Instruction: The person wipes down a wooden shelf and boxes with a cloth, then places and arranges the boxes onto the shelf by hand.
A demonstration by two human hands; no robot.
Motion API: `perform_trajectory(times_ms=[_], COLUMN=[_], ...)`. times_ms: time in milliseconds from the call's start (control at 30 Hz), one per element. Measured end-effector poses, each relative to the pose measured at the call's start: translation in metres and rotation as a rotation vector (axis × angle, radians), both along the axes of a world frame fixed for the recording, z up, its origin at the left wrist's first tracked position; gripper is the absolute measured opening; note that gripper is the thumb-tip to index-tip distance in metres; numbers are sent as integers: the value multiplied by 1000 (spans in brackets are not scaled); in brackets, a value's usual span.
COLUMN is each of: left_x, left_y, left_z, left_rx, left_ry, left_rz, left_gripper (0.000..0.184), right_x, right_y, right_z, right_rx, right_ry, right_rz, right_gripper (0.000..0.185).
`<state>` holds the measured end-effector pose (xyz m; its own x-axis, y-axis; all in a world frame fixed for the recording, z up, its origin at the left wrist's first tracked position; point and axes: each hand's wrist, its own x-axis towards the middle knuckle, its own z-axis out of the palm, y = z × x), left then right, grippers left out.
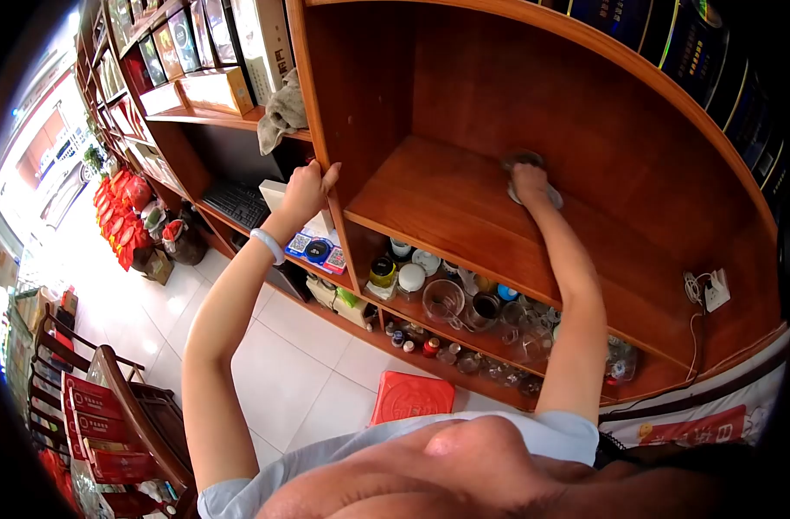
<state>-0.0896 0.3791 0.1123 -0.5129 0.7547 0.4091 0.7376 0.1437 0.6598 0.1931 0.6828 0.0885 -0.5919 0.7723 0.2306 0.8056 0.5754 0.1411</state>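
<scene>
My right hand (530, 184) reaches deep into a wooden cabinet. It is closed on a greyish cloth (523, 160), pressed against the wooden shelf board (447, 186) near the back panel. The cloth shows around the fingers and is partly hidden by them. To the left, my left hand (305, 194) grips the front edge of the cabinet's upright panel (324, 147), with its fingers wrapped round the wood. A second grey cloth (284, 111) hangs from a shelf edge just above this hand.
Below the board stand several glass jars (443, 300) and cups. A power socket with a white cable (715, 291) is at the right. A keyboard (236, 204) and a QR-code stand (317, 251) sit at left. A red stool (412, 398) and wooden chair (140, 406) are on the floor.
</scene>
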Motion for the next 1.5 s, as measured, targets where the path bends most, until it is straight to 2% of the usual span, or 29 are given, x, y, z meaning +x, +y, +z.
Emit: perform_trajectory(times_ms=[100,233,300,333,400,433,500,567,600,667,733,867,933,1000,1067,1200,1233,1267,1300,1367,1400,1500], left_x=[-2,10,13,12,13,11,1,-6,2,-2,-1,-2,-1,4,9,4,-1,-4,-4,-2,-1,3], left_y=[1,0,-6,-6,-4,-7,0,0,-3,-2,-1,-4,0,-1,-6,-6,-2,0,-1,-2,-3,-2], left_z=[-2,7,13,13,15,11,5,-6,1,-6,-8,-4,-3,8,8,4,7,6,-6,-7,-7,2], left_rx=[4,-51,-58,-68,-55,-43,-25,44,2,21,32,-7,-17,-32,-47,-59,-60,-28,-9,-1,13,6], left_ry=[75,30,-27,1,24,32,130,241,51,81,130,138,154,132,52,117,117,188,239,195,152,70], left_rz=[18,57,44,35,23,15,30,14,14,25,27,70,63,66,48,58,58,67,73,66,46,27], left_gripper=[45,45,45,45,45,45,45,45,45,46,46,47,47,47,47,48,48,48,48,47,47,46], right_x=[-85,-131,-149,-135,-121,-78,-53,-18,-14,-20,-31,-90,-135,-175,-177,-119,-125,-96,-47,-25,-8,-19], right_y=[1,-1,-4,2,17,12,26,18,19,19,17,37,45,-9,-12,-1,27,16,15,22,13,17], right_z=[-11,-5,-10,-12,-20,-8,-17,-9,-10,-10,-7,-37,-43,-18,-13,-4,-27,-13,-1,-10,2,-4], right_rx=[16,-92,119,49,81,-34,91,-4,40,88,58,204,-156,-19,-31,-16,88,64,-70,85,-49,79], right_ry=[76,44,28,15,51,51,25,19,29,13,-47,150,308,168,113,50,96,5,12,26,81,21], right_rz=[115,151,186,193,185,153,118,38,0,-27,76,227,227,219,219,234,185,132,106,13,-90,-37], right_gripper=[18,20,15,15,15,17,14,13,13,14,15,17,17,17,20,18,19,18,17,15,15,16])
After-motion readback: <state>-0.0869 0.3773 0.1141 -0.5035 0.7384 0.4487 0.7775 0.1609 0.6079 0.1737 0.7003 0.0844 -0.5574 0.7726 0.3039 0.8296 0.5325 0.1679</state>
